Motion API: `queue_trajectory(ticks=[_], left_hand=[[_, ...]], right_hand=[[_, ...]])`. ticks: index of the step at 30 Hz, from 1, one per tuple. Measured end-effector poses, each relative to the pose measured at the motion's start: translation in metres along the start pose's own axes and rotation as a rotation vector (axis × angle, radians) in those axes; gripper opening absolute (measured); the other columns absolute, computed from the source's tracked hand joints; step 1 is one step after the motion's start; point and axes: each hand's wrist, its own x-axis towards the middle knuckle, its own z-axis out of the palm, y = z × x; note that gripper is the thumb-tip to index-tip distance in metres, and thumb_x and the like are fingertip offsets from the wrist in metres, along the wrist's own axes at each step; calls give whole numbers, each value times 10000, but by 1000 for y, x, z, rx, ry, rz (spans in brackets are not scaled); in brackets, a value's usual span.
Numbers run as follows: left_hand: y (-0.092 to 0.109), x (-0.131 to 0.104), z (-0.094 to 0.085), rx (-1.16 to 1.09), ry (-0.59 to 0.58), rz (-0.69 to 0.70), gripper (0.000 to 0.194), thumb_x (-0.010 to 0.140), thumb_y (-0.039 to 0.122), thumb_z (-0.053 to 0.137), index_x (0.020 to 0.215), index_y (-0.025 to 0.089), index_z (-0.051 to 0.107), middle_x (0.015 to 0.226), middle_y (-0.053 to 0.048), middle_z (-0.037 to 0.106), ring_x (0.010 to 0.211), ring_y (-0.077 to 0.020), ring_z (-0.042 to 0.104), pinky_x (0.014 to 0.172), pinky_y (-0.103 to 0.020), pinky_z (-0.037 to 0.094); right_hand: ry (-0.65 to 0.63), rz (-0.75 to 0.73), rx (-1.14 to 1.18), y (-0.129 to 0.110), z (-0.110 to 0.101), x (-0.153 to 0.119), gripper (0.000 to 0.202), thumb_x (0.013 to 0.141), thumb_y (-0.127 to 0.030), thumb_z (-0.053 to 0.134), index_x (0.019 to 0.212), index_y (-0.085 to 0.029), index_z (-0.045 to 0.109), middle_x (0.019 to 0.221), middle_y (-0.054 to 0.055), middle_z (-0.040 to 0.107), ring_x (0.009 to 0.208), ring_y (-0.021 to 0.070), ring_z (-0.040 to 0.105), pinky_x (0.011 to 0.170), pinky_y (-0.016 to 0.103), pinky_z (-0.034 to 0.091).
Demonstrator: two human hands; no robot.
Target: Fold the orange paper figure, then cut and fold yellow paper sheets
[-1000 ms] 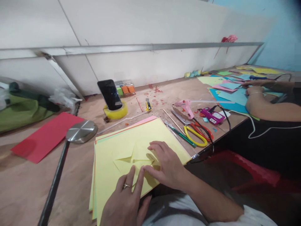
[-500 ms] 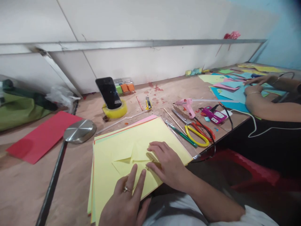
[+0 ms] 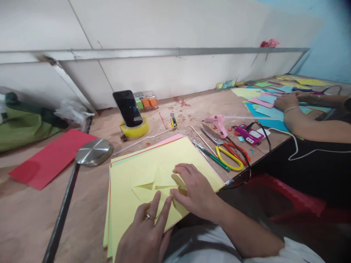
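A folded piece of yellow paper [image 3: 144,192], its flaps meeting at the centre and partly raised, lies on a stack of coloured sheets [image 3: 124,215] topped by a yellow one. My left hand [image 3: 148,230], with a ring on one finger, rests at the paper's lower edge, fingers stretched and spread. My right hand [image 3: 196,191] curves around the paper's right corner, thumb and forefinger apart and touching or close to the flap. Part of that corner is hidden beneath the palm.
Right of the stack lie scissors [image 3: 229,157], a green pen [image 3: 214,157], a pink glue gun [image 3: 218,122] and a purple power adapter [image 3: 248,134]. Behind stand a phone [image 3: 127,107] in a tape roll [image 3: 137,130] and a cutter [image 3: 173,119]. A co-worker's hands [image 3: 287,104] handle papers.
My left fingertips have shifted very slightly to the right on the folded paper. My right hand stays nearly still. The co-worker's hands have drawn together and moved left.
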Motion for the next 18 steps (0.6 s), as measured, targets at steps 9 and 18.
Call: queue_trajectory(ticks=[9,18], left_hand=[[11,3,0,20,11,-62,456,805,126,556,1260,107,578,1220,-199,651,912,-284,595,756,-381,560],[11,1,3,-17,44,-96,448,820,124,538,1267,126,570,1203,-181,658,939,-281,592,752,-370,568]], right_hand=[[-42,-31,-23,2,0,1,319,784,-101,620,1084,-151,524,1137,138,586,1073,275,527,922,490,497],[-30,-153,-12,9,-4,-4,261,842,-69,509,1081,-169,541,1125,142,598,1073,259,542,904,464,510]])
